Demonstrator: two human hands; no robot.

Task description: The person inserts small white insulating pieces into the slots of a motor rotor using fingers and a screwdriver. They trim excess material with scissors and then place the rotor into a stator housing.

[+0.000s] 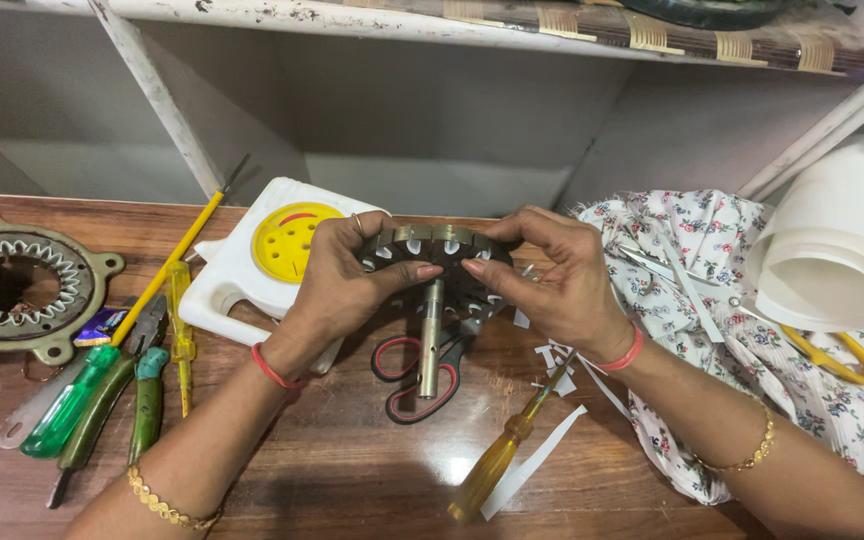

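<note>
Both hands, left hand and right hand, grasp a dark slotted motor core with its metal shaft hanging down, above red scissors on the glossy wooden table below a white shelf.

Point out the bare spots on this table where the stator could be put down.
Bare wood lies along the near edge between the left hand forearm and the yellow screwdriver, and at the far edge between the round plate and the white block. Crowded: the tools at left, the scissors at centre, the cloth at right.
</note>
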